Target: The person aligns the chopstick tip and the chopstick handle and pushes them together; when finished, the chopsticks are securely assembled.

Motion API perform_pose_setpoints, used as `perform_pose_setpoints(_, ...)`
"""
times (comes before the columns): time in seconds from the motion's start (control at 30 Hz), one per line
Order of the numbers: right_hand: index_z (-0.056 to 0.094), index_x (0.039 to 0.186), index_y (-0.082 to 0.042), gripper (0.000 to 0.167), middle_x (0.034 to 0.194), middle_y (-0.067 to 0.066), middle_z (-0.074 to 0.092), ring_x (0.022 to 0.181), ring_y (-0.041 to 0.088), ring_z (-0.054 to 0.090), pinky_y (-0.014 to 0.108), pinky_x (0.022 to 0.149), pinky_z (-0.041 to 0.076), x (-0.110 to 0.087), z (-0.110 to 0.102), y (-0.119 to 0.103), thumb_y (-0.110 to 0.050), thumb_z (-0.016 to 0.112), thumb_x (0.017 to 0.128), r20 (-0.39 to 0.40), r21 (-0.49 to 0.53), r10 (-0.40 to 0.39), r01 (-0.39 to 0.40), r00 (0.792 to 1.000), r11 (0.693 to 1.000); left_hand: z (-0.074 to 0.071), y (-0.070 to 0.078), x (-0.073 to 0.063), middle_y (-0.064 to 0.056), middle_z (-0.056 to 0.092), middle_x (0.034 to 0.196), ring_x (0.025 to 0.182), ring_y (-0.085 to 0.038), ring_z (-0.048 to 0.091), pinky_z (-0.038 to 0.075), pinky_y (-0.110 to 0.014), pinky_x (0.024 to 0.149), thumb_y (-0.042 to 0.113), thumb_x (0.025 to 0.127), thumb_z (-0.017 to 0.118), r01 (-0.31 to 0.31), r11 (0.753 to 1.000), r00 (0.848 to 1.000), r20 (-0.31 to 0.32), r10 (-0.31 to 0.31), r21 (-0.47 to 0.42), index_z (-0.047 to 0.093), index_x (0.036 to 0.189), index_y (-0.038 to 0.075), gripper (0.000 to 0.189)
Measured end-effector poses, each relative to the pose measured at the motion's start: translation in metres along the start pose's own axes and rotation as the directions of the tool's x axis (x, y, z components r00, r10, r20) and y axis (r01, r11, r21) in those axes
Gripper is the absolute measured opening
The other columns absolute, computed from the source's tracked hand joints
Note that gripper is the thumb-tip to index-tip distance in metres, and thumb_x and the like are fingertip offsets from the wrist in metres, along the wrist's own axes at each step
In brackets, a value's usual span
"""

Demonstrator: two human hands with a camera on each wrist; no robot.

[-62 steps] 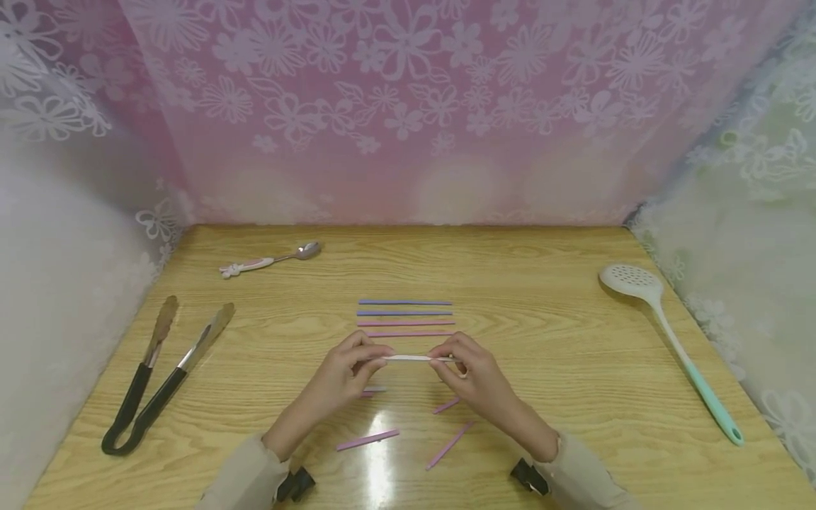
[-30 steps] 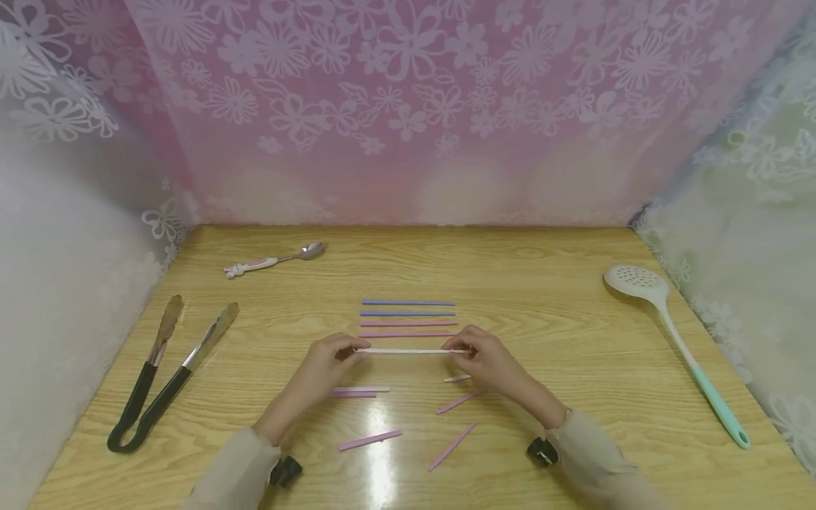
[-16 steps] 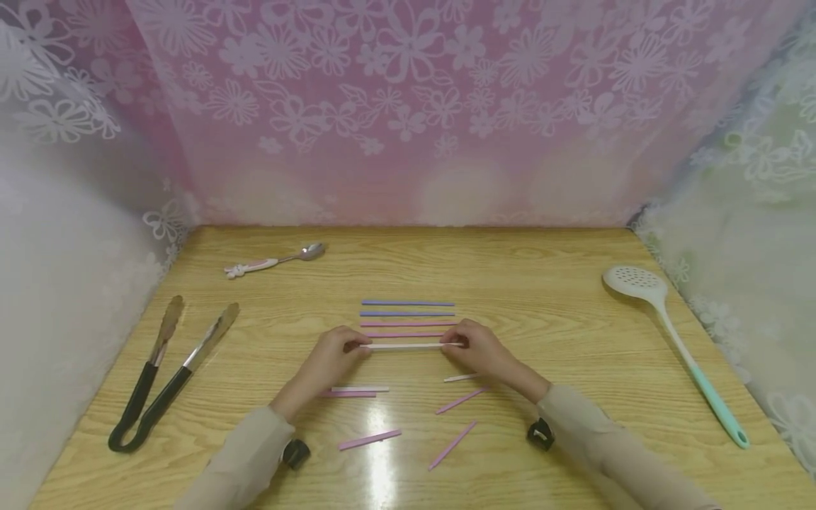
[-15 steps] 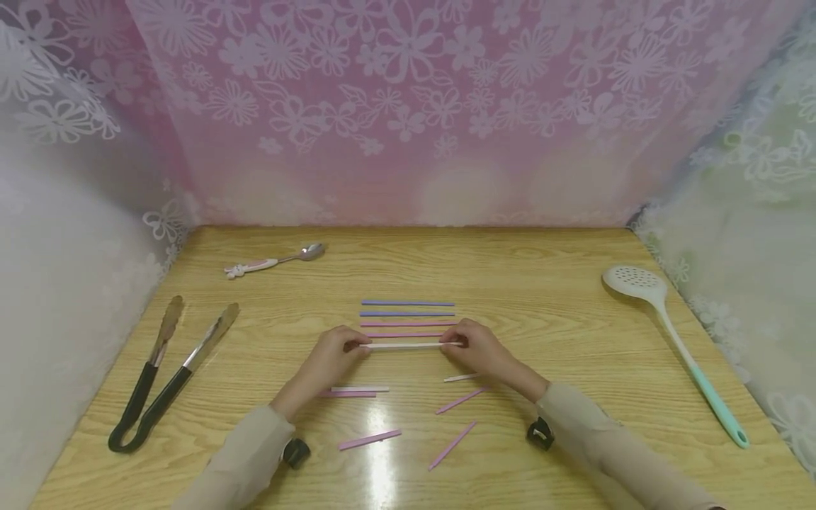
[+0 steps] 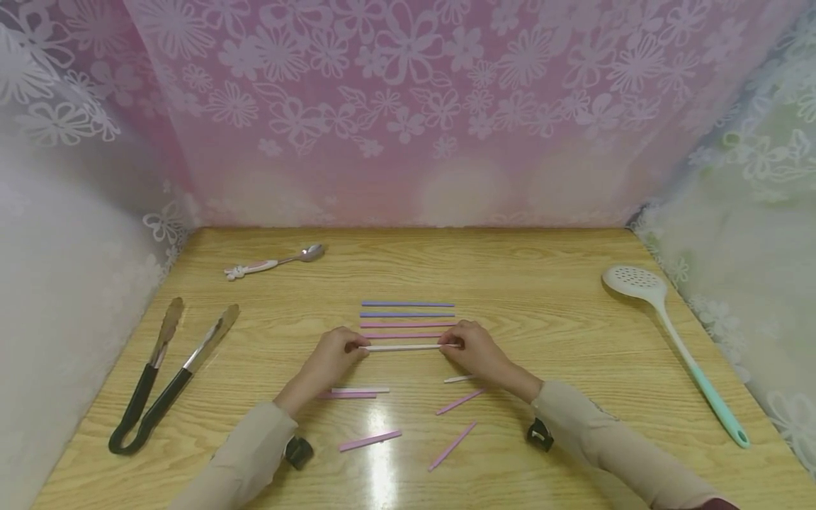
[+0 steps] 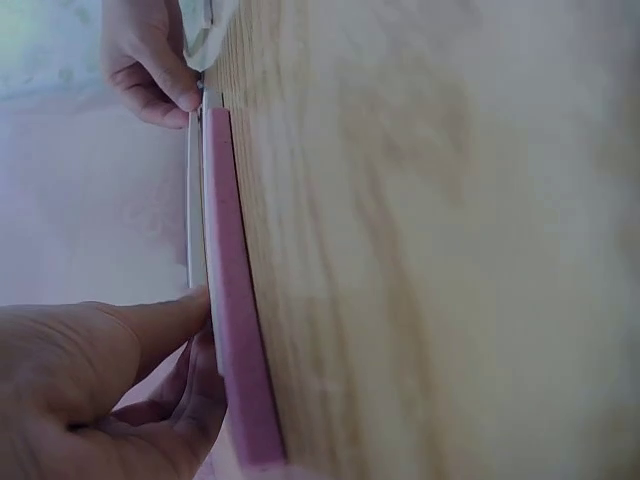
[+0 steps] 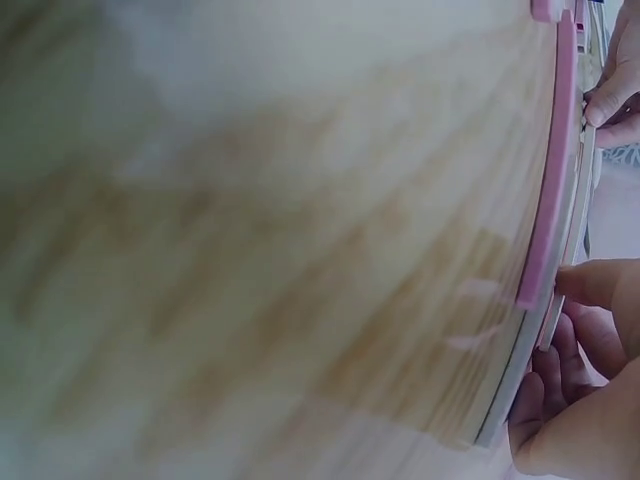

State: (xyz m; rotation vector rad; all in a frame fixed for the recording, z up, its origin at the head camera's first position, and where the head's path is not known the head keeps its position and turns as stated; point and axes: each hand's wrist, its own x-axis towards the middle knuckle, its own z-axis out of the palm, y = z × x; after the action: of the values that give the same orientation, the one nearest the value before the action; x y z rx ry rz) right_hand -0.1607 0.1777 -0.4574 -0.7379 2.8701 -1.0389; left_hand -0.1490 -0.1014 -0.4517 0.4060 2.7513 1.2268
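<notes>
At the middle of the wooden table (image 5: 542, 283), we list one long white stick (image 5: 404, 348), set crosswise and gripped at both ends. Left hand (image 5: 331, 354): thumb and fingers pinching its left end. Right hand (image 5: 474, 350): likewise on its right end, well apart from the other. Whether the stick touches the wood, we cannot tell. Just beyond it we count four roughly parallel sticks: two blue sticks (image 5: 408, 304) farthest off, two pink sticks (image 5: 404, 325) nearer.

Toward the person we record loose pieces: a second white stick (image 5: 360, 389) close beside a pink strip (image 5: 347, 396); a pale stick (image 5: 457, 379), partly hidden by the right arm; slanting pink pieces (image 5: 452, 446) farther down.

At the left we enter black-handled tongs (image 5: 159, 382), legs spread, and beyond them a spoon (image 5: 274, 264); at the right, a perforated skimmer (image 5: 676, 347), mint-green at the handle. Behind everything, we note a flowered pink curtain (image 5: 408, 106).
</notes>
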Motion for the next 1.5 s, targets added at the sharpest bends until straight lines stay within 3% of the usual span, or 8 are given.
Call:
perform_pose_setpoints(0.17,0.071,0.085,-0.003,0.004,0.081,0.001,0.062,0.072,0.010,0.048,0.025,0.066,0.040,-0.001,0.001,0.000,-0.005,0.072,0.082,-0.014,0.014,-0.012,0.012,1.000,1.000,0.002,-0.001,0.000,-0.006,0.065,0.087,0.078,-0.013,0.054,0.047,-0.026,0.070,0.002,0.084,0.069,-0.002,1.000,1.000,-0.020,0.002,0.002,0.073,0.093,0.001,0.010)
perform_pose_setpoints(0.33,0.071,0.087,-0.005,0.005,0.083,0.001,0.063,0.073,0.011,0.046,0.024,0.066,0.038,0.000,0.000,-0.001,-0.009,0.071,0.085,0.016,0.008,0.044,-0.044,0.999,0.999,0.004,-0.001,0.000,-0.006,0.064,0.085,0.075,-0.012,0.053,0.047,-0.024,0.068,0.002,0.084,0.069,0.007,1.000,0.999,-0.033,-0.007,0.001,0.073,0.092,0.001,0.009)
perform_pose_setpoints(0.53,0.071,0.086,-0.006,0.004,0.082,0.000,0.063,0.073,0.012,0.046,0.024,0.066,0.038,-0.001,-0.001,-0.003,-0.010,0.071,0.085,0.011,0.003,0.049,-0.049,0.999,0.999,0.004,0.000,0.000,-0.005,0.063,0.085,0.075,-0.012,0.054,0.048,-0.024,0.067,0.001,0.084,0.069,0.005,1.000,0.999,-0.034,-0.005,0.001,0.072,0.093,0.001,0.009)
perform_pose_setpoints(0.77,0.071,0.087,-0.004,0.006,0.082,0.002,0.064,0.077,0.015,0.054,0.025,0.070,0.045,-0.002,-0.005,-0.004,-0.008,0.072,0.082,-0.038,0.038,0.071,-0.070,0.997,0.997,-0.001,-0.002,-0.004,-0.006,0.063,0.087,0.077,-0.014,0.055,0.049,-0.026,0.069,0.001,0.084,0.069,-0.001,1.000,0.999,-0.033,0.001,-0.010,0.071,0.096,0.000,0.012)
perform_pose_setpoints(1.03,0.072,0.091,-0.003,0.008,0.085,0.003,0.064,0.080,0.016,0.058,0.026,0.072,0.051,-0.015,-0.021,-0.007,-0.009,0.070,0.085,-0.048,0.105,0.128,-0.122,0.991,0.987,-0.018,-0.005,-0.020,-0.008,0.064,0.094,0.082,-0.017,0.057,0.052,-0.032,0.074,0.007,0.089,0.065,0.009,1.000,0.998,-0.061,-0.009,0.003,0.069,0.103,0.000,0.016)
perform_pose_setpoints(1.33,0.070,0.094,-0.004,0.012,0.089,0.003,0.063,0.082,0.014,0.056,0.024,0.072,0.049,-0.043,-0.030,-0.013,-0.014,0.069,0.087,0.001,0.167,0.193,-0.191,0.981,0.967,-0.022,-0.006,-0.049,-0.002,0.065,0.096,0.086,-0.014,0.060,0.052,-0.024,0.075,0.009,0.091,0.063,-0.019,0.998,0.999,0.037,0.021,-0.056,0.068,0.107,0.002,0.018)
perform_pose_setpoints(1.5,0.070,0.093,-0.003,0.010,0.089,0.003,0.064,0.083,0.016,0.058,0.024,0.072,0.050,-0.050,-0.031,-0.012,-0.010,0.071,0.085,0.022,0.151,0.185,-0.186,0.983,0.971,-0.020,-0.006,-0.056,-0.002,0.067,0.099,0.090,-0.017,0.061,0.052,-0.024,0.078,0.011,0.091,0.063,-0.049,0.997,0.997,0.063,0.053,-0.067,0.069,0.106,0.003,0.018)
